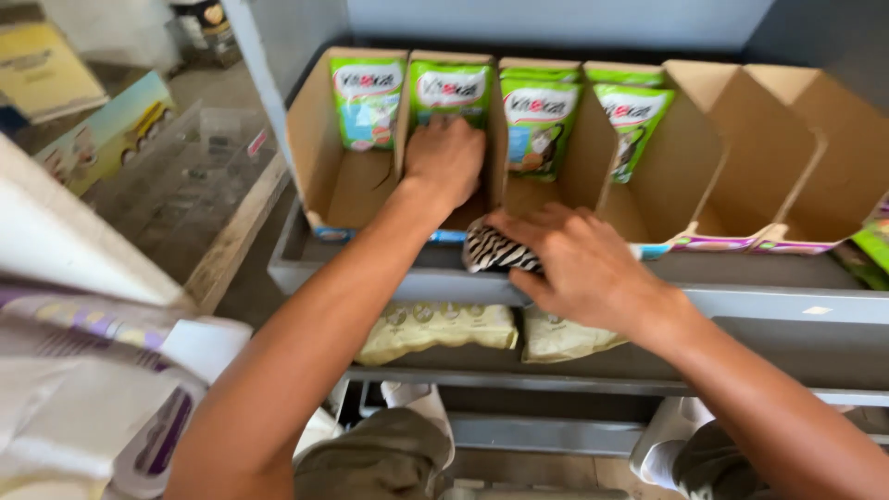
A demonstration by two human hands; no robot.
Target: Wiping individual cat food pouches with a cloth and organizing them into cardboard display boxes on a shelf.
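My left hand [446, 157] reaches into the second cardboard tray [319, 139] on the grey shelf [389, 278] and presses on a green pet-food pouch [451, 91] standing at its back. My right hand [579, 264] rests at the shelf's front edge, closed over a black-and-white zebra-striped item [491, 250]. More green pouches stand in the first [368, 100], third [537, 116] and fourth [632, 116] trays.
Two empty cardboard trays [796, 167] stand at the right. Pale yellow bags [435, 329] lie on the shelf below. A white and purple sack [111, 398] is at the lower left. A clear plastic bin [185, 167] stands on the floor at left.
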